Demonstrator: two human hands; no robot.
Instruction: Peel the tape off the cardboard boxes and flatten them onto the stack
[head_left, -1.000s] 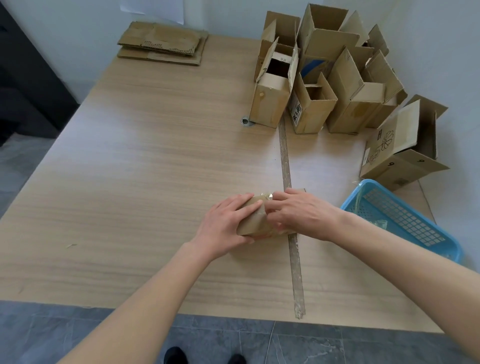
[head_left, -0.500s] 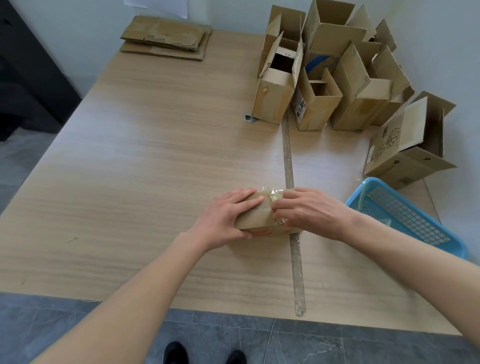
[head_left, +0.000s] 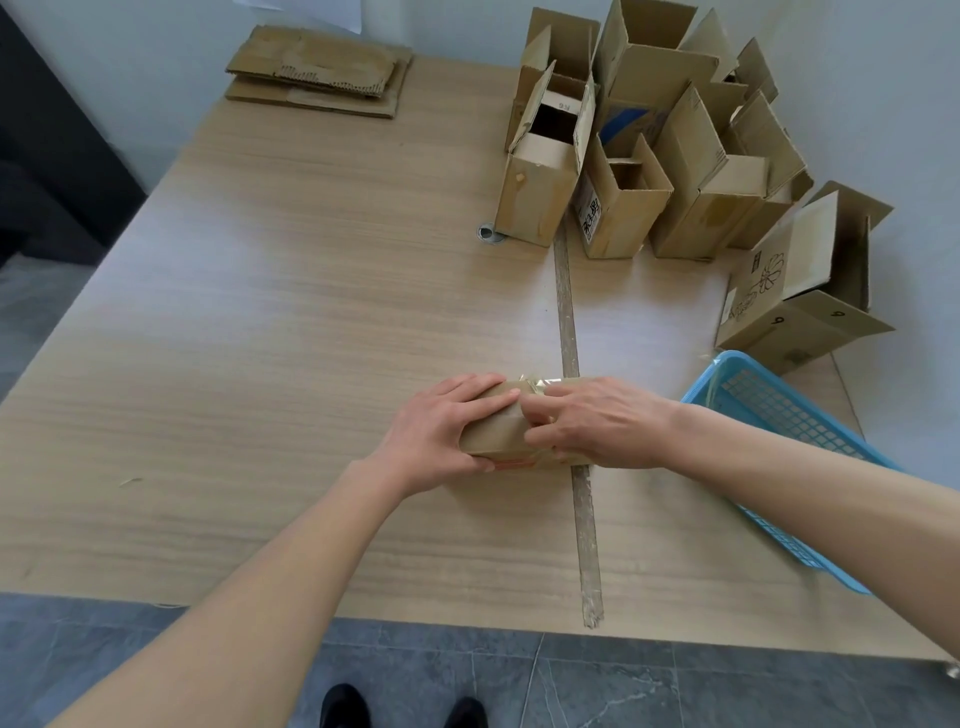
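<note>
Bare table (head_left: 270, 322) lies wide to the left — open up to the flattened stack (head_left: 319, 73). Rightward, the blue basket (head_left: 789, 431) and the open boxes (head_left: 649, 156) crowd the way.

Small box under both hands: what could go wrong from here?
1. The tape looks crumpled at the top edge; it may tear short and leave strips on the small box.
2. The left hand alone braces the box while the right hand picks at the tape, so a hard pull could slide it.
3. The blue basket sits beside the right forearm and could get knocked.
</note>
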